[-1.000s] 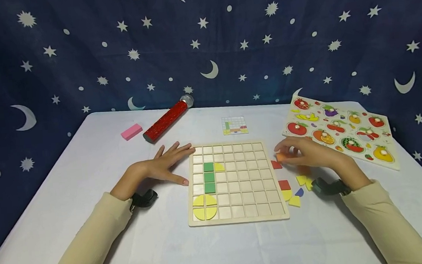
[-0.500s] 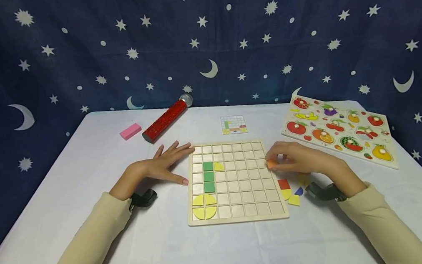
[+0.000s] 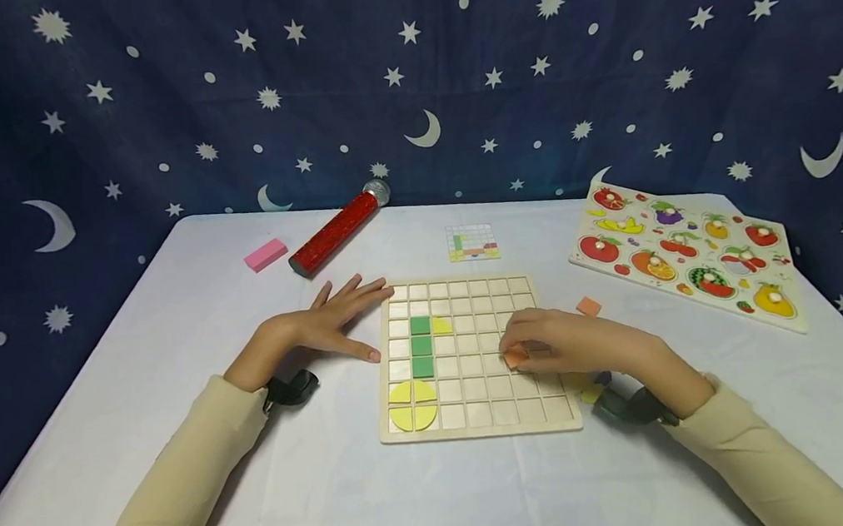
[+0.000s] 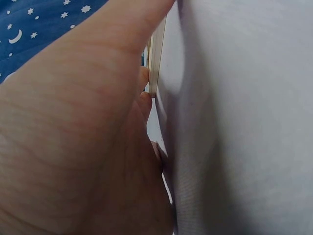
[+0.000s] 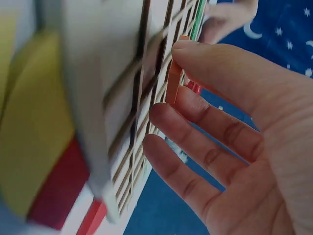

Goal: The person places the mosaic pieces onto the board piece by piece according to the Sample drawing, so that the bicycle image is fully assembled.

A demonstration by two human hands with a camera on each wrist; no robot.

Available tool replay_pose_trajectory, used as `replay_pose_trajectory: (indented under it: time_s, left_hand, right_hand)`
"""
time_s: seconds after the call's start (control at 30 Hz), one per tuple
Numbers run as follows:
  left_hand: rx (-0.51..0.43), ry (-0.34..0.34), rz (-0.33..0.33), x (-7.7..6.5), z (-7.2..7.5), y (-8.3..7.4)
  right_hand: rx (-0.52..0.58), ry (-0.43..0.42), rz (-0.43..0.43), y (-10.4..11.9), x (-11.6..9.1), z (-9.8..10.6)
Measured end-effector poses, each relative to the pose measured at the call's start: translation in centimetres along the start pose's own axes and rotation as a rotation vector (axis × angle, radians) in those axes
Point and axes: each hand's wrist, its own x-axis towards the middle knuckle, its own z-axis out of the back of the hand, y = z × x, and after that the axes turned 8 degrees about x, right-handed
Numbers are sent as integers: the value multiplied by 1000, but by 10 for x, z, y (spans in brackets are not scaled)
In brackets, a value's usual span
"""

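My right hand (image 3: pixel 575 340) pinches an orange square tile (image 3: pixel 516 357) between thumb and fingers, over the right part of a pale wooden grid board (image 3: pixel 482 437). In the right wrist view the orange tile (image 5: pixel 174 81) stands on edge close above the cells. My left hand (image 3: pixel 332 322) lies with fingers spread at the board's left edge, thumb and fingertips touching it. On the board sit a column of green squares (image 3: pixel 421 346), a yellow quarter piece (image 3: pixel 441 325) and several yellow quarters forming a circle (image 3: pixel 413 406) at the lower left.
Another orange tile (image 3: pixel 588 307) lies right of the board; yellow pieces (image 3: pixel 591 393) are partly hidden under the right wrist. Behind the board are a pattern card (image 3: pixel 472 243), a red toy microphone (image 3: pixel 336 233) and a pink block (image 3: pixel 266 256). A fruit puzzle (image 3: pixel 679 249) lies back right.
My right hand has carried the orange tile leftward from beside the board to over its grid, uncovering another orange tile on the table. The left hand has stayed in place.
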Motion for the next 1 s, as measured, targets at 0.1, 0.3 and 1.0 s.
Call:
replay_pose_trajectory:
  time_s: [0.1,0.3,1.0]
  left_hand:
    - [1,-3,-1,0,0,1]
    - [-13,-2,-3,3,-2,0]
    - [12,7,14,-1,1,-1]
  right_hand:
    - [-11,21,35,6,5,-4]
    - [-40,40,91,16,13,-10]
    - [-72,22,207,37,40,-29]
